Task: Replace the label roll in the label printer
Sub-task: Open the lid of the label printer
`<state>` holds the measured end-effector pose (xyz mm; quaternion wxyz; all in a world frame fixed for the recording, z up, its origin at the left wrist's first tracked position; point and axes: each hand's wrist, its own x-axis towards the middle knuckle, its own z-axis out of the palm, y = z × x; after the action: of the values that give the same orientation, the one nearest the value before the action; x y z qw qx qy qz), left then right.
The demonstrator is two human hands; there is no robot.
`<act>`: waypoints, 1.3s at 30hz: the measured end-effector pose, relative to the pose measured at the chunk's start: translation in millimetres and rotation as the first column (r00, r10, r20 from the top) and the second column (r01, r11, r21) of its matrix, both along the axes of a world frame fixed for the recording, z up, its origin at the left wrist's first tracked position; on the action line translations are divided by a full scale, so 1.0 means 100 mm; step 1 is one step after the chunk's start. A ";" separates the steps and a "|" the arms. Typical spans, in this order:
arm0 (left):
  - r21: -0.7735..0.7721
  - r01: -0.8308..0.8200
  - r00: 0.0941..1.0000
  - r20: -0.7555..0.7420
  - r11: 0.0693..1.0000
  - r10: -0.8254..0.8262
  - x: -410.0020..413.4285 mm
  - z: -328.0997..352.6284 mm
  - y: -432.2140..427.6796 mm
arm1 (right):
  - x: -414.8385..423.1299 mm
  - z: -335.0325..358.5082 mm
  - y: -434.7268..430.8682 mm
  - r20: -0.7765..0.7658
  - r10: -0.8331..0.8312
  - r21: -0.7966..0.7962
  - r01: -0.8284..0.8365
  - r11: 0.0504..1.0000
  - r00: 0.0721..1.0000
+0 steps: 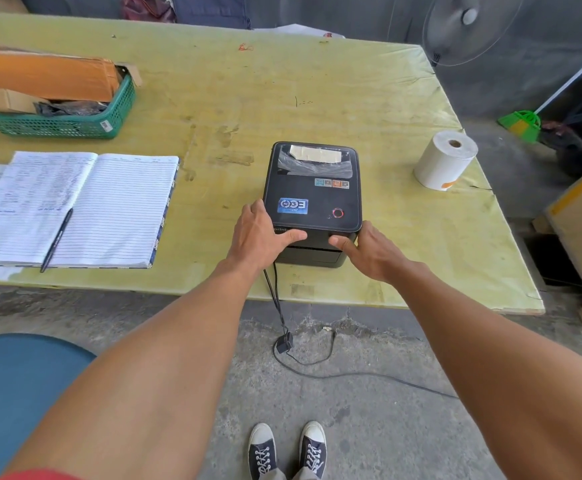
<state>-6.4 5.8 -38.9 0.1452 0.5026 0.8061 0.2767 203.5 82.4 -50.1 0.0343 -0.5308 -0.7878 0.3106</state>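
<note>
Head view: we grip the closed printer (312,199) at its front corners, left hand (260,237) and right hand (374,252) fingers spread wide, likely to release its lid; the fresh roll (443,161) stands right of the printer.

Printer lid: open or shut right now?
Shut. The printer lid sits flush on the body, no gap visible. Left hand and right hand rest at its front corners.

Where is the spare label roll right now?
In the head view, the label roll stands on end near the table's right edge, right of the printer and apart from it, untouched by either hand.
</note>
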 end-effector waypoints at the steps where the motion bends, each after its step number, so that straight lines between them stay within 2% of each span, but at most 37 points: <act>1: 0.012 -0.001 1.000 -0.003 1.000 0.001 -0.01 0.02 0.01 | 0.01 0.04 0.00 0.001 -0.002 0.006 0.002 1.000 1.000; 8: 0.205 -0.080 0.997 0.016 0.976 0.079 -0.08 0.47 0.28 | -0.13 0.60 0.24 0.014 -0.140 0.105 0.138 0.985 0.990; 14: 0.237 -0.076 0.994 0.098 0.968 0.055 -0.17 0.75 0.53 | -0.34 1.04 0.48 0.059 -0.205 0.165 0.193 0.967 0.977; 24: 0.108 -0.156 0.980 0.143 0.982 0.140 -0.31 1.08 1.16 | -0.65 1.22 0.96 -0.227 -0.339 0.079 0.365 0.928 0.913; 32: 0.087 -0.249 0.935 0.281 0.964 0.216 -0.39 1.27 1.69 | -0.81 1.57 1.51 -0.151 -0.341 0.002 0.345 0.939 0.928; 39: -0.038 -0.187 0.918 0.349 0.982 0.189 -0.52 1.32 1.98 | -0.83 1.60 1.87 -0.127 -0.301 -0.065 0.295 0.953 0.945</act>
<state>-58.1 203.4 93.1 0.2606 0.3652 0.8122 0.3729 120.9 269.3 109.9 0.1222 -0.6222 -0.6869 0.3550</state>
